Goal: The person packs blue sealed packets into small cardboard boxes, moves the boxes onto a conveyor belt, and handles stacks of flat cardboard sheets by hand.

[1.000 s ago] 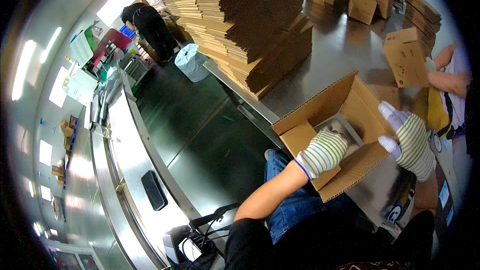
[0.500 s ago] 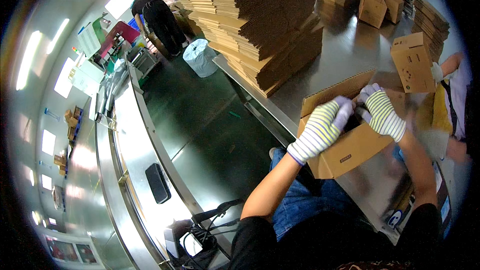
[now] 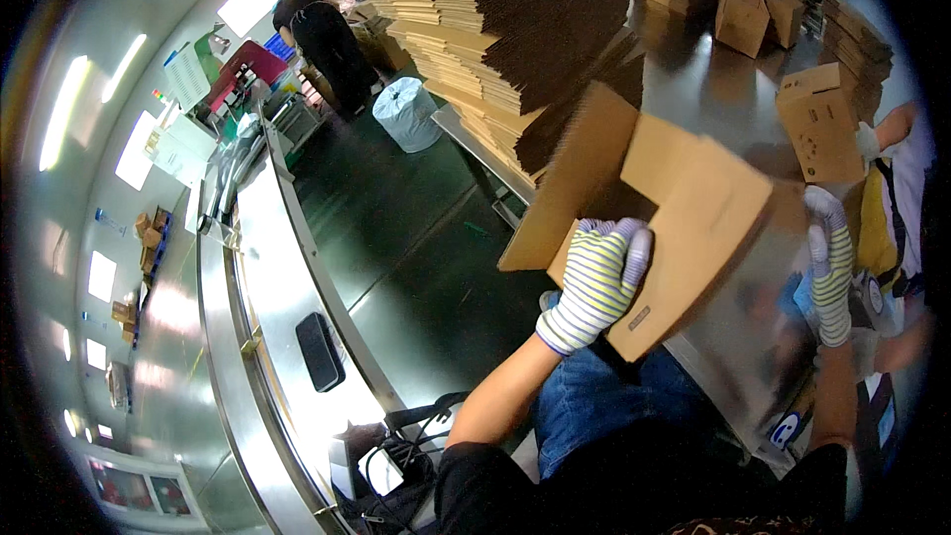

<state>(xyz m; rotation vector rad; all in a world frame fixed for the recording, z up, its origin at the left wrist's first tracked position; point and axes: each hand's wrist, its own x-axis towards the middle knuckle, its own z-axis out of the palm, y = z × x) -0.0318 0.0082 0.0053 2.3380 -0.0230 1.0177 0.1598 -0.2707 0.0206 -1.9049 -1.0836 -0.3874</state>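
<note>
My left hand (image 3: 599,287), in a white glove with yellow and dark stripes, is closed on the near side of a brown cardboard box (image 3: 698,208). The box is tilted above my lap, and one large flap stands up at its left. Part of its dark inside shows beyond my fingers. My right hand (image 3: 830,267), gloved alike, is off to the right, apart from the box. Its fingers are stretched upward and nothing shows in them.
Flattened cardboard boxes form a tall stack (image 3: 466,40) on the metal table (image 3: 684,89). At the right, a co-worker's gloved hand (image 3: 868,142) touches another box (image 3: 817,124). A phone (image 3: 320,352) lies on the left bench. A white bin (image 3: 407,117) and a bending person (image 3: 332,50) are farther back.
My right hand has left the box and moved right, its fingers straightening. My left hand has shifted slightly left, tilting the box, and its flap has swung out to the left.
</note>
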